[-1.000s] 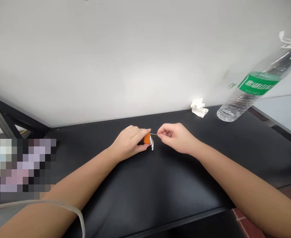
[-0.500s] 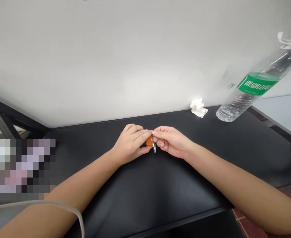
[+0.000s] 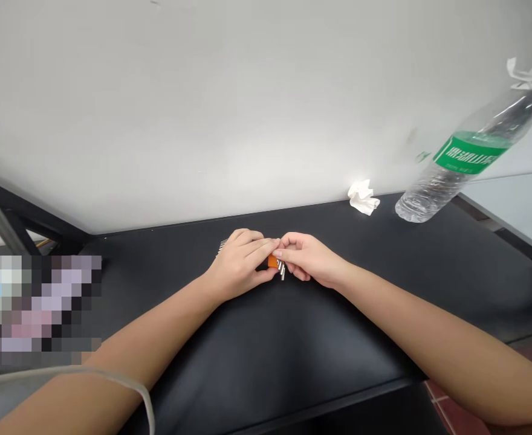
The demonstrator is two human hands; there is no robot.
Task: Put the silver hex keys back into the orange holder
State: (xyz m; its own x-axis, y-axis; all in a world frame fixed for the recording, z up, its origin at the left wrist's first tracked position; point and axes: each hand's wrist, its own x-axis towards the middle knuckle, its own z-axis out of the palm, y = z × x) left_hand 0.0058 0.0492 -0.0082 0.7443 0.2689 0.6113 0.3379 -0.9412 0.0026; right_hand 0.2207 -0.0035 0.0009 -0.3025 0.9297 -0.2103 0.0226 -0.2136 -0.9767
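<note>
Over the middle of the black table, my left hand is wrapped round a hex key set with an orange and black holder. Several silver hex keys stick out of its right end in a stepped row. Thin metal ends also show past the far left side of that hand. My right hand is closed, thumb and forefinger pinching at the upper keys by the holder's right end. Its fingertips touch the left fingertips or nearly so. Most of the holder is hidden under my left hand.
A clear plastic bottle with a green label stands at the back right. Beside it lies a crumpled white tissue against the pale wall. A white cable crosses near my left forearm. At the left is a pixelated patch.
My right hand's thumb has shifted slightly down and left onto the keys, its fingers curling closer. My left hand holds nearly still, with more metal ends showing at its far left.
</note>
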